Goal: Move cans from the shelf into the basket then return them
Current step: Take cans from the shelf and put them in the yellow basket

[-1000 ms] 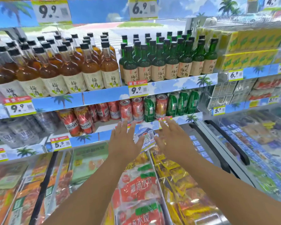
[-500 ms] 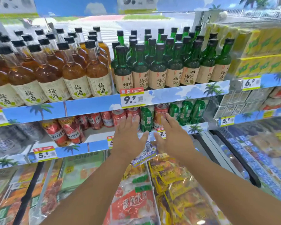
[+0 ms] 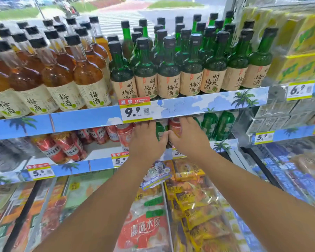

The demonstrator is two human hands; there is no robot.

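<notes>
Red cans and green cans stand in a row on the lower shelf. My left hand reaches into that row just right of a red can, its fingers stretched out and their tips hidden under the shelf strip above. My right hand lies over another red can, fingers extended too. A green can shows between the two hands, whose thumbs nearly meet. No basket is in view.
The blue price strip of the upper shelf hangs just over my fingertips. Brown bottles and green bottles stand on that shelf. Yellow cartons sit at the right. An open freezer of frozen food packs lies below my arms.
Both hands have moved up and forward from over the freezer to the can row, and the view has come closer to the shelves.
</notes>
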